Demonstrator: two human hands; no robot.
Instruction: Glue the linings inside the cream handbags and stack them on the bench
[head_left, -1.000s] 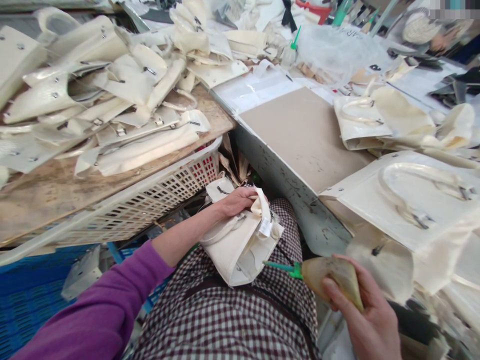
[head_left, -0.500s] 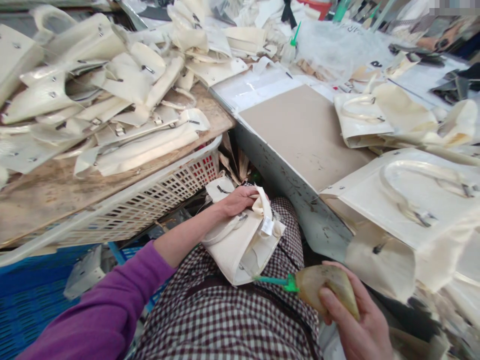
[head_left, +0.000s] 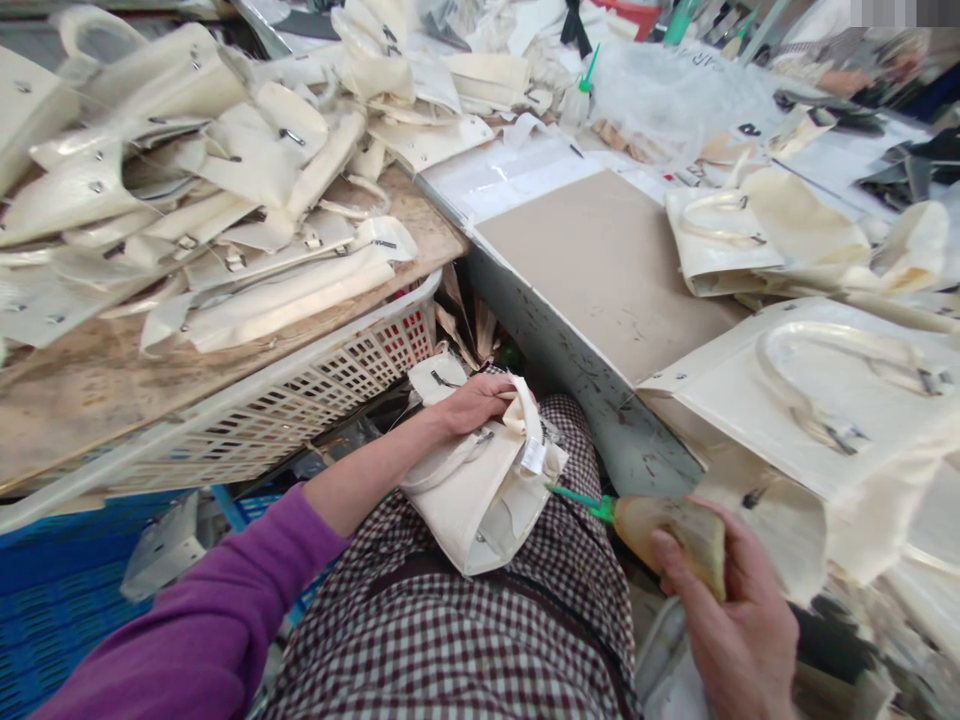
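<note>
A small cream handbag [head_left: 457,500] rests on my lap, its open side facing right and a white tag near its upper edge. My left hand [head_left: 478,402] is closed on the bag's upper part; some of its fingertips are hidden behind the material. In my right hand [head_left: 731,590] is a squeeze bottle [head_left: 667,535] with yellowish contents and a long green nozzle, wrapped by the fingers and thumb. The nozzle's tip points left, at the bag's right edge; whether it touches cannot be made out.
Cream bag pieces [head_left: 255,180] are heaped on the wooden table [head_left: 97,385] at left. Below are a white plastic basket [head_left: 300,400] and a blue crate [head_left: 60,600]. A brown board [head_left: 600,260] lies ahead; more cream bags [head_left: 847,370] stand at right. Another person's hand [head_left: 844,82] shows far right.
My right hand has moved the bottle slightly up and right, so the nozzle tip went from the bag's lower corner up along its right edge. My left hand stays on the bag.
</note>
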